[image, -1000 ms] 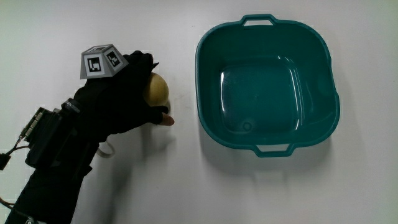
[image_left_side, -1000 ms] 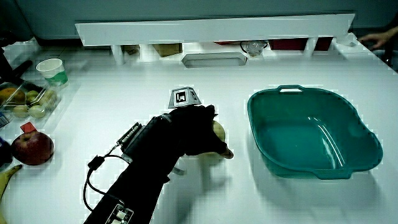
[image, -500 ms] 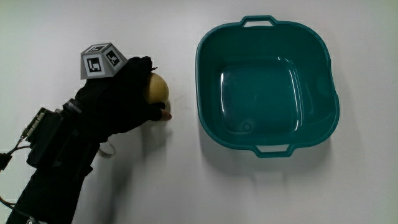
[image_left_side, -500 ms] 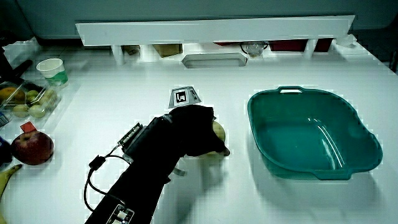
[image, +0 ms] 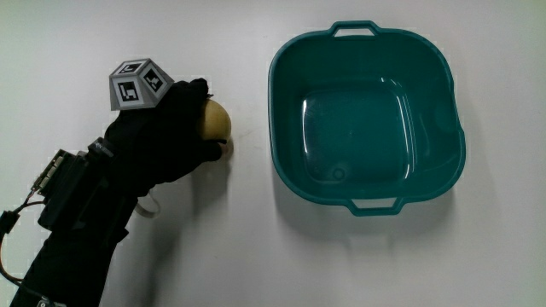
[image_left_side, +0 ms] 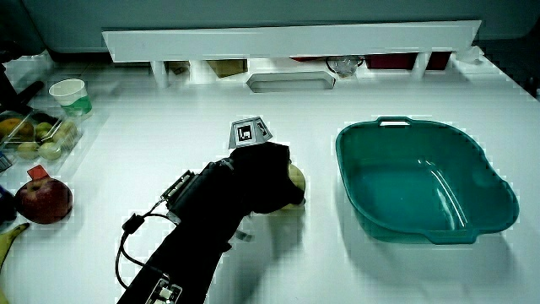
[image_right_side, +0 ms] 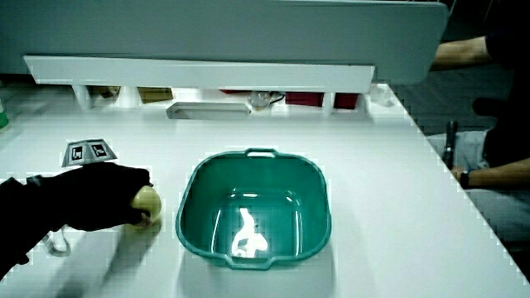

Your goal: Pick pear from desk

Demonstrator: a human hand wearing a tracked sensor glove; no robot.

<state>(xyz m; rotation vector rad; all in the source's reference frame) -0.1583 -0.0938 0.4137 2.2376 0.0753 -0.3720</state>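
A yellow-green pear (image: 215,121) sits on the white table beside the teal basin (image: 286,64). The gloved hand (image: 175,128) covers most of the pear, with its fingers curled tight around it. Only the side of the pear facing the basin shows. Both side views give the same grasp: the pear (image_left_side: 296,179) (image_right_side: 146,201) peeks out from under the hand (image_left_side: 257,176) (image_right_side: 103,203). The patterned cube (image: 135,83) rides on the back of the glove.
The teal basin (image_left_side: 359,215) (image_right_side: 186,223) holds nothing. At the table's edge in a side view are a red apple (image_left_side: 44,201), a paper cup (image_left_side: 71,95) and a container of small fruit (image_left_side: 25,139). A low white partition (image_left_side: 287,40) runs along the table.
The thumb, which stuck out toward the basin a second ago, has tucked in against the pear. The hand's grip has closed tighter. The pear and basin have stayed in place.
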